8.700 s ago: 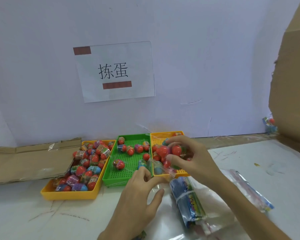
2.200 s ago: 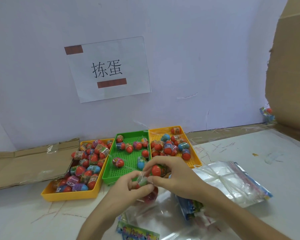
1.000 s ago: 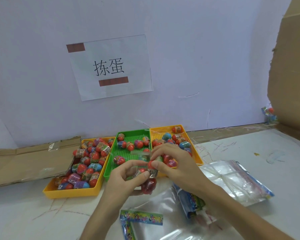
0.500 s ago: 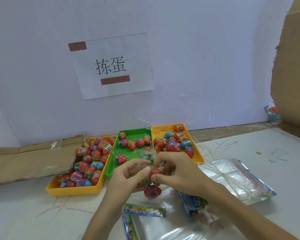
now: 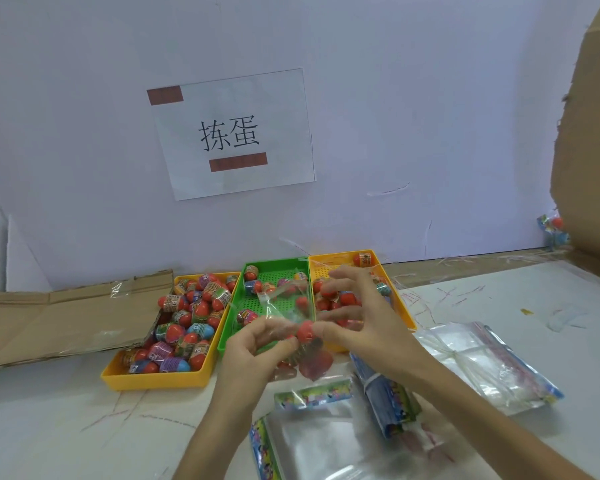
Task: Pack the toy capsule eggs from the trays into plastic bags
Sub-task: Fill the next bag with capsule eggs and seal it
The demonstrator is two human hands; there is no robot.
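Observation:
Three trays stand by the wall: a left yellow tray (image 5: 160, 378) full of capsule eggs, a green tray (image 5: 238, 303) with a few, and a right yellow tray (image 5: 400, 306) partly behind my right hand. Both hands hold up a clear plastic bag (image 5: 286, 299) in front of the green tray. My left hand (image 5: 253, 348) pinches the bag's left side. My right hand (image 5: 364, 320) pinches a red capsule egg (image 5: 305, 332) at the bag, its other fingers spread. More red eggs (image 5: 314, 363) hang in the bag's bottom.
Empty bags with printed headers (image 5: 312, 396) lie on the white table below my hands. A banded bundle of bags (image 5: 385, 396) and a stack of clear bags (image 5: 482, 365) lie to the right. Flat cardboard (image 5: 59, 313) lies left; a cardboard wall (image 5: 589, 150) rises right.
The bag, held low over the table a second ago, has been lifted a little and its top flap now stands up. My right hand's fingers have spread.

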